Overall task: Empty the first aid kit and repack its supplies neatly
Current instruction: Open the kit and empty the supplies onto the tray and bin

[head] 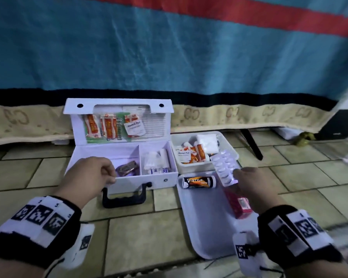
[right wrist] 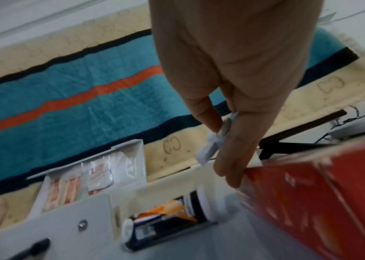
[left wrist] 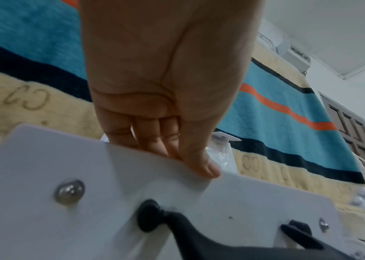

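White first aid kit (head: 165,178) stands open on the floor, lid upright, supplies inside.

I saw a white first aid kit (head: 161,178) with a black handle (head: 124,198), a silver blister pack (head: 224,167), a red box (head: 238,203), a black-and-orange tube (head: 199,181), and a teal blanket (head: 169,47) striped orange, edged navy and beige.

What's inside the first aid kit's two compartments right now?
In the first aid kit, the left compartment shows a dark foil packet; the left hand, gripping the front wall, hides the rest. The right compartment holds white packets and a roll; anything beneath is covered.
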